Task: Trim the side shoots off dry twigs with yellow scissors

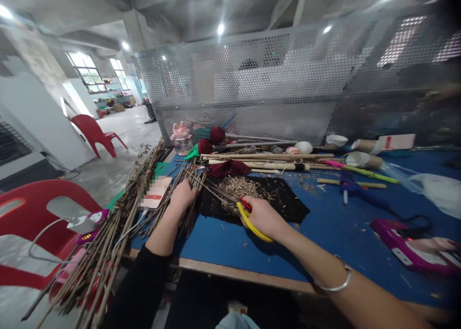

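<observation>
My right hand [264,217] grips a pair of shears [254,223] with yellow and red handles. Their grey blades point left, over a pile of short cut stem pieces [239,187] on a black cloth [288,199]. Left of the cloth, my left hand [183,194] is closed on thin dry twigs [190,177], though its fingertips are partly hidden. More loose twigs [189,218] lie under and beside that hand. A thin stem runs from near the left hand toward the blades; whether the blades touch it, I cannot tell.
A large bundle of long dry stems [108,252] leans over the table's left edge by a red chair [46,209]. A phone [156,192] with a white cable lies beside it. Sticks [266,157] lie behind the cloth. A blue glue gun [360,192] and purple device [396,247] are at right.
</observation>
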Motion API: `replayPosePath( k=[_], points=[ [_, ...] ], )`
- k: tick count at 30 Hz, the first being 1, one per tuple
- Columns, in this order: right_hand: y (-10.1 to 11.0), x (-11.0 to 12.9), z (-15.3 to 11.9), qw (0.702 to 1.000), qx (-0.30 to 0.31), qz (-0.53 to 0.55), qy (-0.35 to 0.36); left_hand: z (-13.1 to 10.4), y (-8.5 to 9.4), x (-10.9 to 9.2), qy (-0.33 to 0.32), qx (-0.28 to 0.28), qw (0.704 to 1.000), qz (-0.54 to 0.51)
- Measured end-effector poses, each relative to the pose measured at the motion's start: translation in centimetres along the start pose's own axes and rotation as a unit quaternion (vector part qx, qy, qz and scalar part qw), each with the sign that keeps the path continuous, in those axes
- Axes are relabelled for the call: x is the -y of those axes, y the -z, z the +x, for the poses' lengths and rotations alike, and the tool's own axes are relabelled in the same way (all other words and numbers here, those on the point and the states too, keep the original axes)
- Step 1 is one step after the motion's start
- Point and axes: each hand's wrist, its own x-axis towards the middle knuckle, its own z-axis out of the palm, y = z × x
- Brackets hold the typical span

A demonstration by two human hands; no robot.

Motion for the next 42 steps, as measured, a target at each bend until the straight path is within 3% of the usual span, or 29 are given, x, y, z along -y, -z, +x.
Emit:
replayPosePath(
  k=[7,9,11,13,14,15,17,19,22,25,29,33,39,42],
  points=[
    [1.7,-2.0,-4.5,0.989,0.023,0.121,-0.076,1.5,0.2,0.5,0.002,-0.007,0.999,-0.04],
    [1.9,-2.7,-6.4,0.971,0.02,0.199,-0.135,0.9,0.5,0.1,-0.002,-0.027,0.998,-0.061],
    [2.2,-3.2,-8.1,0.943,0.015,0.28,-0.178,-0.3,0.9,-0.7,-0.016,-0.083,0.991,-0.1],
    [2.5,-3.4,-9.3,0.919,0.01,0.356,-0.169,-2.0,1.2,-2.1,-0.047,-0.14,0.972,-0.182],
    [2.5,-3.4,-9.7,0.907,0.01,0.393,-0.153,-2.9,1.1,-3.0,-0.077,-0.13,0.959,-0.238],
    [2.5,-3.4,-9.9,0.897,0.009,0.42,-0.14,-3.7,1.0,-4.0,-0.105,-0.086,0.947,-0.292],
    [2.1,-3.1,-9.6,0.882,-0.017,0.454,-0.122,-4.9,0.3,-5.8,-0.107,0.068,0.912,-0.391],
    [1.5,-2.7,-8.7,0.876,-0.02,0.468,-0.114,-5.4,-0.6,-7.4,-0.086,0.212,0.846,-0.482],
    [0.7,-2.4,-6.8,0.873,-0.001,0.476,-0.105,-4.7,-1.8,-8.7,-0.068,0.27,0.763,-0.583],
    [0.4,-2.6,-5.0,0.862,-0.013,0.496,-0.106,-3.3,-2.2,-9.1,-0.047,0.264,0.74,-0.617],
    [0.9,-3.2,-3.3,0.845,-0.003,0.521,-0.12,-2.1,-1.6,-9.1,-0.038,0.259,0.752,-0.605],
    [1.9,-3.8,-1.9,0.835,0.021,0.536,-0.121,-1.5,-1.2,-9.3,-0.033,0.213,0.788,-0.577],
    [4.0,-4.6,0.7,0.831,0.051,0.54,-0.127,-0.7,-2.0,-8.7,-0.111,0.088,0.911,-0.388],
    [5.2,-5.2,1.7,0.836,0.04,0.529,-0.137,-0.9,-2.3,-8.5,-0.153,0.029,0.952,-0.265]
  ],
)
